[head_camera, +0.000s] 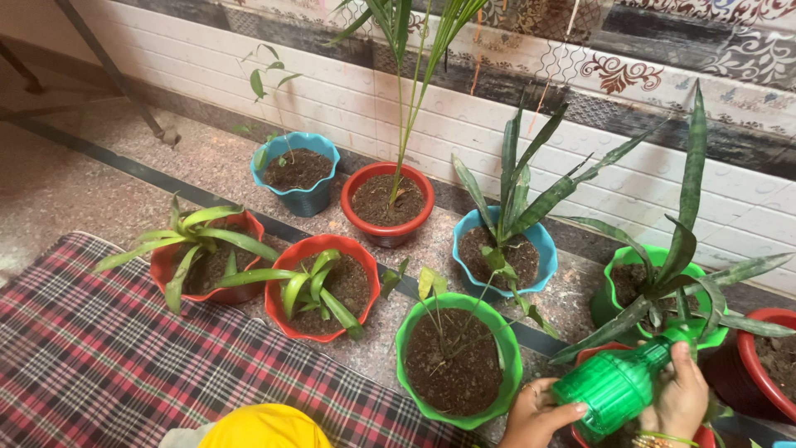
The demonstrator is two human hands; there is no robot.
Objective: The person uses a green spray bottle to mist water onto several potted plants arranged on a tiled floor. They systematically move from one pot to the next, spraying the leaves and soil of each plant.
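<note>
A plaid mat (108, 357) is lying on the floor, far left of the fingers, with two red pots (207, 270) of striped leaves beside it. A green pot (458, 365) of soil is sitting just left of the left hand (535, 415), whose fingers are curling against the base of a green spray bottle (618, 383). The right hand (681, 396) is wrapping its fingers around the bottle's neck, in front of a snake plant (663, 282).
</note>
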